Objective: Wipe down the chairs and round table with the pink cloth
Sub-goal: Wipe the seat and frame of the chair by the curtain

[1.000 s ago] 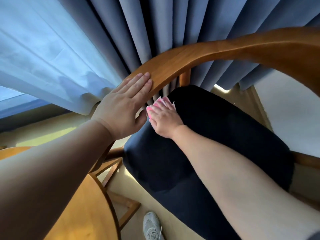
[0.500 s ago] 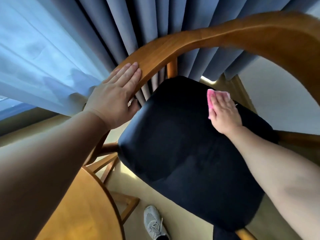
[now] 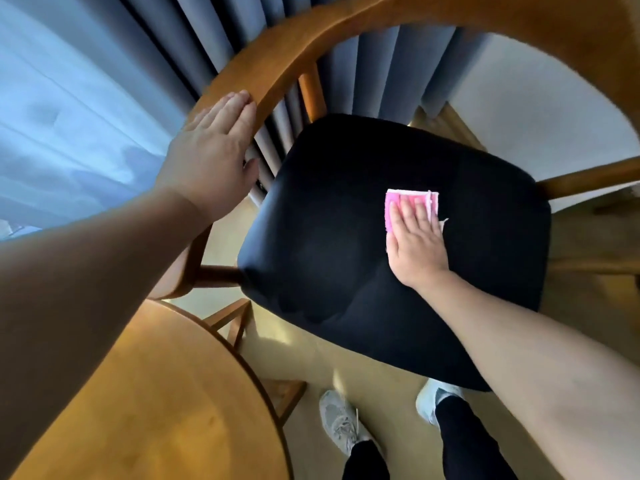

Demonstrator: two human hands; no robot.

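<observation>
Both hands lie flat: left hand [image 3: 211, 168] braces the armrest [image 3: 277, 81], right hand [image 3: 415, 237] presses the pink cloth [image 3: 412, 199] on the seat [image 3: 329, 237]; ungripped, it could bunch or slip out.

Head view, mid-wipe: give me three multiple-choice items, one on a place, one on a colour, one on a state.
1. Where does the pink cloth lie?
A. round table
B. black seat cushion
C. floor

2. What colour is the seat cushion?
A. black
B. red
C. white

3. How is the left hand?
A. in a fist
B. flat on the wooden backrest rail
C. holding the cloth

Key: 1 B, the right hand presses it onto the cushion; 2 A, the cushion is black; 3 B, open palm rests on the rail.
</observation>
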